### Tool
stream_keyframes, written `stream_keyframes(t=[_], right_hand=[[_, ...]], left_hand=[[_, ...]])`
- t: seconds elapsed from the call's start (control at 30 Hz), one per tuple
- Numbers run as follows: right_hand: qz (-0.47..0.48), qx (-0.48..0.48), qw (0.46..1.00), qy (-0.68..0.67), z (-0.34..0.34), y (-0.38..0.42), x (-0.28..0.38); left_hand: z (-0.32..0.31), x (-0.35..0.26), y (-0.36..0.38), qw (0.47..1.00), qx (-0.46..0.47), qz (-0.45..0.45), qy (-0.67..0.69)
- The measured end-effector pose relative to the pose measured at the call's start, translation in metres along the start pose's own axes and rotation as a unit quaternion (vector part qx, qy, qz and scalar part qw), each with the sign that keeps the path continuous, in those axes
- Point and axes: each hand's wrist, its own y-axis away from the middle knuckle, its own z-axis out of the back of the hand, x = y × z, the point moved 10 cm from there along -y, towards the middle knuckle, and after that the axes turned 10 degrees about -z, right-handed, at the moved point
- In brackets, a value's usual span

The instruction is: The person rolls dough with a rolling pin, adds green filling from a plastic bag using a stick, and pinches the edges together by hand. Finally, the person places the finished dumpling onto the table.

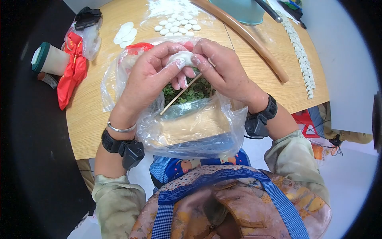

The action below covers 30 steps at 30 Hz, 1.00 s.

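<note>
Both hands meet over a plastic bag [191,131] of chopped green filling [199,89]. Between the fingertips of my left hand [159,65] and my right hand [217,65] is a white dumpling [181,59], pinched at its edge. Flour dusts my fingers. Below the dumpling, a wooden chopstick [179,97] lies slanted across the filling. Behind my hands sit several small round dough pieces [175,29] on the table. Several flattened dough wrappers [126,32] overlap to their left. My fingers partly hide the dumpling's underside.
A long rolling pin [250,44] lies diagonally on the right, beside a row of finished dumplings [298,53]. A teal container [240,12] stands at the back. Left are a red packet [73,71] and a lidded cup [51,59]. Loose flour [169,7] covers the far table.
</note>
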Motion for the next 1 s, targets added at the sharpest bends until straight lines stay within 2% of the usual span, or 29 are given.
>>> stream_keyframes(t=[0.13, 0.27, 0.37, 0.43, 0.53, 0.63, 0.77, 0.83, 0.87, 0.93, 1.0], right_hand=[[-0.016, -0.007, 0.998, -0.055, 0.002, -0.001, 0.0], [0.016, 0.03, 0.999, -0.02, -0.003, -0.002, 0.003], [0.033, -0.007, 0.999, -0.003, -0.001, 0.001, 0.005], [-0.046, 0.021, 0.994, -0.1, -0.003, 0.0, -0.007], [-0.044, 0.008, 0.994, -0.096, -0.002, 0.0, -0.009], [-0.067, 0.036, 0.995, -0.067, -0.003, 0.001, -0.01], [-0.052, 0.022, 0.997, -0.058, -0.003, 0.001, -0.009], [0.022, 0.002, 0.999, -0.028, -0.001, 0.002, 0.002], [0.022, 0.002, 0.999, -0.028, -0.001, 0.002, 0.003], [-0.05, 0.018, 0.997, -0.058, -0.003, 0.001, -0.008], [-0.059, 0.014, 0.996, -0.073, -0.004, 0.0, -0.008]], left_hand=[[0.0, -0.001, 0.0, 1.0, 0.007, -0.013, 0.0], [0.004, 0.001, 0.001, 1.0, -0.016, -0.012, 0.014], [0.001, 0.001, 0.0, 0.999, -0.015, -0.004, 0.041], [0.004, -0.005, 0.001, 0.997, -0.06, -0.025, -0.04], [0.005, -0.012, 0.0, 0.99, -0.07, -0.067, -0.102], [0.008, -0.012, 0.003, 0.986, -0.073, -0.054, -0.14], [0.01, -0.012, 0.004, 0.982, -0.075, -0.041, -0.171], [0.011, -0.015, 0.005, 0.977, -0.087, -0.059, -0.187], [0.012, -0.014, 0.005, 0.977, -0.087, -0.059, -0.188], [0.013, -0.016, 0.006, 0.972, -0.085, -0.064, -0.211], [0.013, -0.016, 0.005, 0.963, -0.085, -0.093, -0.239]])
